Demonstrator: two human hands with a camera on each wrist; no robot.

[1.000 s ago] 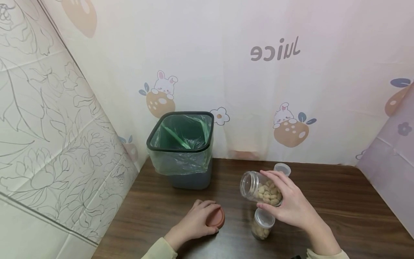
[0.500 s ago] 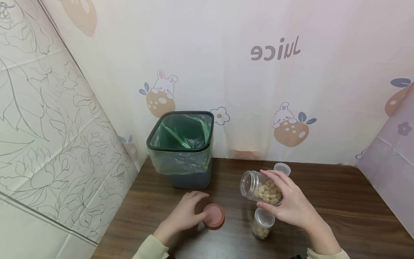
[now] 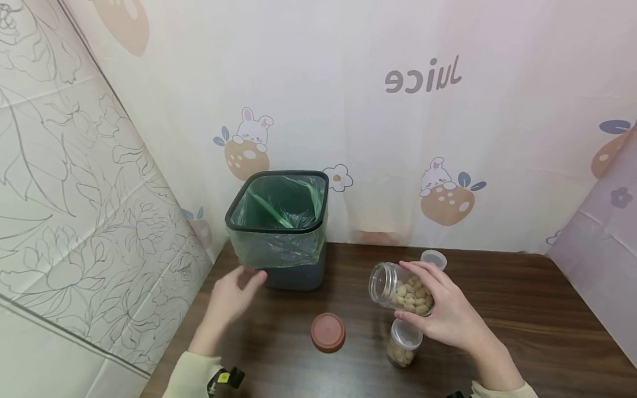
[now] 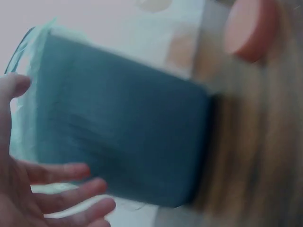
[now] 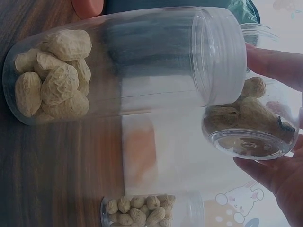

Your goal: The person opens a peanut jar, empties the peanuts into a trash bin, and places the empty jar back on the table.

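Observation:
In the head view my right hand (image 3: 450, 309) grips a clear jar (image 3: 398, 284) of peanuts, tipped on its side with its uncovered mouth facing left. The right wrist view shows fingers and thumb round this same jar (image 5: 251, 118). My left hand (image 3: 231, 296) is at the front left of the bin, holding nothing. Its fingers are spread in the left wrist view, overlapping the bin's side (image 4: 123, 118). A round reddish-brown lid (image 3: 328, 331) lies on the table between the hands. Just below the tipped jar stands another peanut jar (image 3: 404, 342) with a translucent lid.
A bin (image 3: 296, 276) with a black rim and green plastic liner stands at the back left, against the patterned wall covering. Behind my right hand is a third jar with a translucent lid (image 3: 434, 258), mostly hidden. Everything stands on a dark wooden table (image 3: 537, 309).
My left hand has let go of the reddish-brown lid and moved left and back towards the bin. The lid stays on the table. My right hand keeps the tipped jar in place.

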